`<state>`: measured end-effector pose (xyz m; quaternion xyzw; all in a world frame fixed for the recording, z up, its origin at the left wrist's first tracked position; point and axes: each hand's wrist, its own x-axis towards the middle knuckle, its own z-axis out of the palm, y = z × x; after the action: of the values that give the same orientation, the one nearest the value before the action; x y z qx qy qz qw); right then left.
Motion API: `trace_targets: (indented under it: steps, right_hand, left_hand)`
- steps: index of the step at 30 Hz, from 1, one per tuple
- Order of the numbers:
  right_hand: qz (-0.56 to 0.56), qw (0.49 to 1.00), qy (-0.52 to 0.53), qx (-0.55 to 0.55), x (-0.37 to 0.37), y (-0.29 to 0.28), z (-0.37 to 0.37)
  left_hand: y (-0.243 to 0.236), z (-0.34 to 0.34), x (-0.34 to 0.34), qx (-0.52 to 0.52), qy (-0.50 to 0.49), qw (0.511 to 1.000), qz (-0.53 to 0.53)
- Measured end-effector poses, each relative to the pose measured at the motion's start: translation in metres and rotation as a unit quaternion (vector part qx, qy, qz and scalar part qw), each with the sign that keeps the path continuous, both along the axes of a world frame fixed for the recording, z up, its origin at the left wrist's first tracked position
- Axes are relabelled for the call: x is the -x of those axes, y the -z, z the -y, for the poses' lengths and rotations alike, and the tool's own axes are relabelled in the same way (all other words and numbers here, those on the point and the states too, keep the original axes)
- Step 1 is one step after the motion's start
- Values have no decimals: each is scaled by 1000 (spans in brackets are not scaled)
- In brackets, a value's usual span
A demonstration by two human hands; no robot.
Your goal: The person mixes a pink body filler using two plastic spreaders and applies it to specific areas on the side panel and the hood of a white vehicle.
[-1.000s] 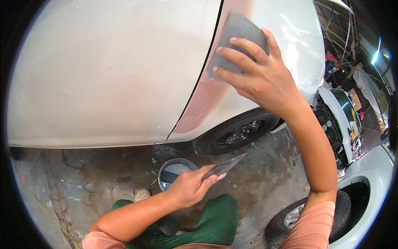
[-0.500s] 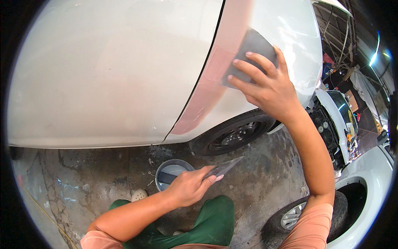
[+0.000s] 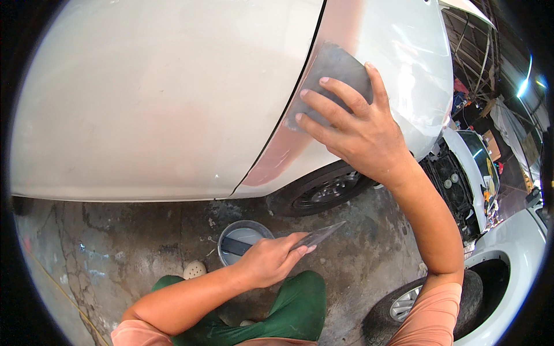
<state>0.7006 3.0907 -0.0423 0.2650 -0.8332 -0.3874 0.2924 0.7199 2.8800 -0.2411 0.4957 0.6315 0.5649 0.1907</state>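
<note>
My right hand (image 3: 366, 135) presses a grey sheet of sandpaper (image 3: 337, 69) flat against a white car's body panel, its fingers spread over the sheet. Beneath it runs a strip of pink filler (image 3: 274, 161), bordered on the left by a dark panel gap. The sheet covers part of this strip, and its left edge lies close to the gap. Lower down, my left hand (image 3: 271, 259) is closed around a thin, flat, dark grey piece (image 3: 318, 235) with a pointed end; its exact kind is unclear. It is held away from the car, above the floor.
A round tub of cloudy liquid (image 3: 254, 229) stands on the stained concrete floor (image 3: 161, 236), with a dark bar inside. The car's wheel (image 3: 323, 193) is under the filler strip. A second white car (image 3: 522, 242) and a loose-looking tyre (image 3: 398, 305) are at lower right.
My right hand has slid the sandpaper left across the pink strip, toward the panel gap. My left hand and its grey piece have shifted only slightly.
</note>
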Motion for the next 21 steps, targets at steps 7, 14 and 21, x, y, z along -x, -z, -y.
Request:
trace_targets:
  steps: [7,14,21]
  right_hand:
    - [-6,1000,2,-21,0,0,-25]
    - [-6,1000,27,-6,-20,1,-27]
    - [11,995,90,33,-41,15,-57]
  left_hand:
    - [0,1,-1,-2,-9,1000,6]
    - [7,5,2,-32,-50,996,73]
    - [3,-5,4,-201,-67,936,280]
